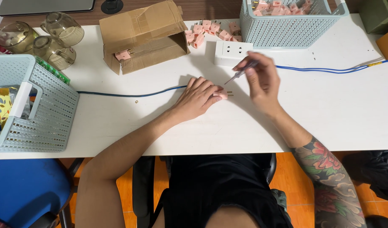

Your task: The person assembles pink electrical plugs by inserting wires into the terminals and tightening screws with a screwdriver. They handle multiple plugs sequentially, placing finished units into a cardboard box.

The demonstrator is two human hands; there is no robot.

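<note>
A pink plug adapter point(221, 95) is lying on the white table point(329, 114), its two metal prongs pointing right. The left hand point(198, 99) is pressing down on it, fingers curled over its body. The right hand point(261, 80) is pinching a small screwdriver point(240, 74), with the tip angling down toward the adapter. Just behind is sitting a white power strip point(232, 52) with a blue cable point(329, 69). Loose pink adapters point(210, 30) are lying between a cardboard box point(143, 36) and a pale blue basket point(293, 25).
</note>
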